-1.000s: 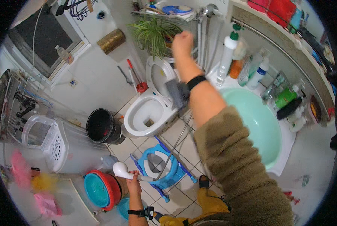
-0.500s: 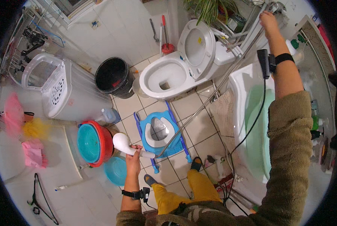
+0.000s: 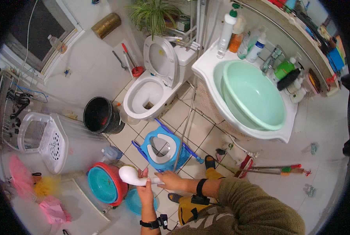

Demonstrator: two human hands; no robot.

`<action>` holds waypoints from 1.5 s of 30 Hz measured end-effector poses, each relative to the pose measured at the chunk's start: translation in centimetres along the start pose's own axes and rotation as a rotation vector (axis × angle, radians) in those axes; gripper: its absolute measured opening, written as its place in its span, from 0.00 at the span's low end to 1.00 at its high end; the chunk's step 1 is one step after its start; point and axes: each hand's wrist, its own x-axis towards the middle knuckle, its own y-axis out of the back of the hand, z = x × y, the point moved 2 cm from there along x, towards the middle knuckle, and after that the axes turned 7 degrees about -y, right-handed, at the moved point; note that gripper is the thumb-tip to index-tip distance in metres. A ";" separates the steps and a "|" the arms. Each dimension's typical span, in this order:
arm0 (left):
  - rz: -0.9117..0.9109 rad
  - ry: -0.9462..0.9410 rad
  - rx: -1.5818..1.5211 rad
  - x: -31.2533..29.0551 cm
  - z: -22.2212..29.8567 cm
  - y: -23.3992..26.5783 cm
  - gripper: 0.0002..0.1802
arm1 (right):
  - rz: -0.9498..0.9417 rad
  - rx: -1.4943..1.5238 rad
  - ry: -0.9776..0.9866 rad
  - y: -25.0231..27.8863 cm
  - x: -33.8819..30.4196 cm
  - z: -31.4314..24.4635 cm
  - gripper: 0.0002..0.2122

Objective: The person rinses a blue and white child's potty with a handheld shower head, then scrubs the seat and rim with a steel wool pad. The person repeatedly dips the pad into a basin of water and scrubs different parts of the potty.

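Observation:
A white shower head (image 3: pixel 130 176) rests in my left hand (image 3: pixel 145 189), whose fingers close round its neck, low in front of me. My right hand (image 3: pixel 171 181) is on the handle's end, right beside my left hand, with its fingers wrapped over it. From there a metal shower hose (image 3: pixel 187 129) runs up past the toilet toward the pipes at the back. Just beyond my hands, a blue child's potty seat (image 3: pixel 145 147) with a pale inner ring stands on the tiles. Behind it is the white toilet (image 3: pixel 129 102), its lid raised.
A pale green basin (image 3: pixel 257 98) sits in the white washbasin (image 3: pixel 212 92) at right, bottles behind it. On the left are a black bucket (image 3: pixel 89 117), a red basin (image 3: pixel 122 190) holding a teal one (image 3: pixel 100 184), and another blue basin (image 3: pixel 135 205). Long-handled tools (image 3: pixel 276 170) lie at right.
My right hand has come down from the pipes at the upper right to the shower head's handle. The view has swung right, showing the washbasin. My left hand still holds the shower head.

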 end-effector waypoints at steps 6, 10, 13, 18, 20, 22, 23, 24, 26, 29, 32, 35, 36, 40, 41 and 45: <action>-0.224 -0.112 0.216 -1.5 2.4 -1.6 0.41 | 0.152 0.252 -0.174 4.8 -2.2 -1.5 0.15; -0.211 0.029 0.213 -4.4 1.1 0.1 0.40 | 0.397 0.324 -0.270 13.0 -1.1 -2.0 0.16; -0.182 0.144 0.295 -8.3 -1.3 3.2 0.36 | 0.424 0.455 -0.352 19.1 0.6 -1.3 0.16; -0.044 0.336 0.224 -14.9 -4.7 9.5 0.35 | 0.550 1.045 -0.272 25.6 2.0 -0.5 0.15; -0.001 0.419 0.283 -16.9 -4.3 11.4 0.34 | 0.589 1.129 -0.303 27.1 2.5 0.2 0.15; 0.018 0.469 0.339 -18.1 -3.3 12.0 0.33 | 0.632 1.194 -0.352 28.1 3.2 1.1 0.15; 0.027 0.478 0.355 -18.4 -2.6 12.0 0.32 | 0.649 1.231 -0.380 28.4 3.5 1.6 0.15; 0.035 0.482 0.370 -18.6 -1.9 11.8 0.32 | 0.669 1.265 -0.396 28.7 3.9 2.1 0.15; 0.041 0.488 0.394 -18.9 -0.7 11.0 0.31 | 0.716 1.316 -0.444 29.0 4.5 3.2 0.15; 0.039 0.491 0.429 -19.3 0.7 9.7 0.30 | 0.812 1.379 -0.427 29.2 5.6 4.4 0.16; 0.034 0.493 0.475 -19.8 1.7 8.5 0.28 | 0.917 1.493 -0.404 29.5 7.2 5.5 0.16; 0.025 0.491 0.530 -20.3 2.7 7.5 0.27 | 0.985 1.543 -0.398 29.7 8.9 6.8 0.16; 0.020 0.491 0.551 -20.4 3.1 7.2 0.27 | 0.996 1.570 -0.405 29.8 9.4 7.3 0.17; -0.005 0.482 0.641 -20.1 5.0 6.4 0.26 | 1.052 1.631 -0.440 30.4 10.3 9.0 0.21; -0.014 0.475 0.668 -19.9 5.6 6.3 0.26 | 1.074 1.638 -0.477 30.6 10.3 9.4 0.22; -0.087 0.386 0.869 -17.8 8.5 5.9 0.25 | 1.088 1.618 -0.541 30.9 10.4 11.0 0.20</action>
